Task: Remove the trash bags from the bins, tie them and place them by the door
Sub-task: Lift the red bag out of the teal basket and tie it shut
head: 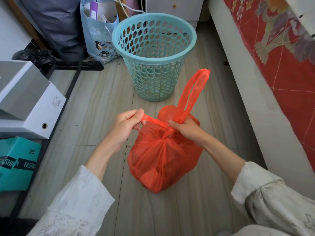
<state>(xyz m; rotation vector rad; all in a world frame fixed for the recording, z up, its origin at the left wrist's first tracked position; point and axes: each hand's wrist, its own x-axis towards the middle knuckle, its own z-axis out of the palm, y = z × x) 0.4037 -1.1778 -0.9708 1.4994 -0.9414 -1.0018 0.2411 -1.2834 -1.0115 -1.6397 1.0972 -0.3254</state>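
Note:
A full red trash bag (162,160) sits on the floor in front of me, its neck gathered and its two handles crossed above it. My left hand (127,123) pinches one handle and pulls it to the left. My right hand (185,128) grips the base of the other handle (196,89), whose loop stands upright. Behind the bag stands a turquoise perforated bin (153,53) with no bag in it.
A bed with a red patterned cover (272,57) runs along the right. Stacked boxes (25,103) and a teal box (17,162) sit on a low black rack at left. A blue paper bag (98,40) and dark fabric stand behind the bin.

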